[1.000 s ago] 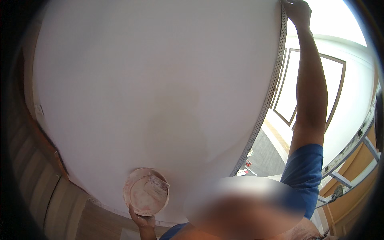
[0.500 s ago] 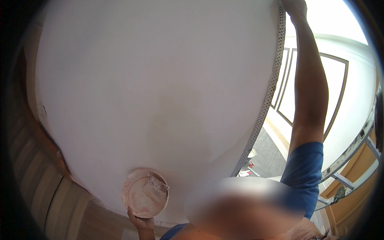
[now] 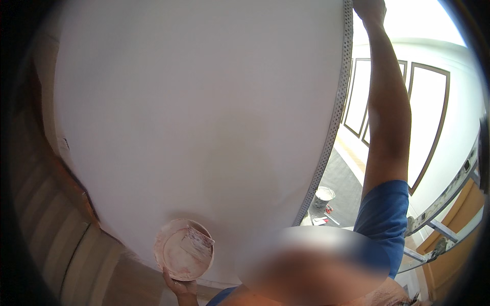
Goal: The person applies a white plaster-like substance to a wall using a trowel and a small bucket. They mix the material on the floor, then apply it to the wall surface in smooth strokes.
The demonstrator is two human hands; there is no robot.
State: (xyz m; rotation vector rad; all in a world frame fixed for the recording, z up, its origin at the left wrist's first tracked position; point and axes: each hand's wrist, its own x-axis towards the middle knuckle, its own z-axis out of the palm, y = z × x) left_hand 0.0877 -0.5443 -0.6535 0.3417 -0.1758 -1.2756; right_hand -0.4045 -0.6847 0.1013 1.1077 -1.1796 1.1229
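My left hand (image 3: 181,285) grips a round, plaster-smeared container (image 3: 176,247) from below, low on the left of centre, with a coated flat blade (image 3: 200,235) lying inside it. My right hand (image 3: 368,9) reaches up to the top edge of the picture, where its partly visible fingers are curled against a perforated strip (image 3: 341,102) running down the right edge of a large pale wall surface (image 3: 204,76).
Right: a ladder (image 3: 441,229), a panelled white wall (image 3: 429,122), and a floor (image 3: 339,168) with a bucket (image 3: 324,196) and small tools (image 3: 326,217). Left: a dark striped surface (image 3: 61,224) along the wall's curved edge. A blurred oval covers the bottom centre.
The view has shifted a little, so the strip and my right arm sit further left and more of the bucket on the floor shows. Both hands keep their holds.
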